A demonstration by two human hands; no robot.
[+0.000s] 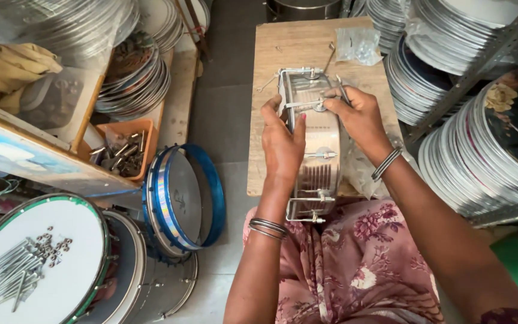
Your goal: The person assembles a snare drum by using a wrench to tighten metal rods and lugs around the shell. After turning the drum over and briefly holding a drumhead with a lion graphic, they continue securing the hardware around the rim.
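Two hands hold a chrome drum shell on edge over a wooden board.

The left hand (282,144) clasps the drum shell (314,150) at its side, while the right hand (358,117) pinches a tension rod (343,91) at the top rim. The wooden board (295,54) carries a plastic bag (358,45); a blue-rimmed drum (181,198) leans nearby.

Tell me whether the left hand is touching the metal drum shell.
Touching. The head view shows the left hand gripping the metal drum shell, fingers wrapped over its rim.
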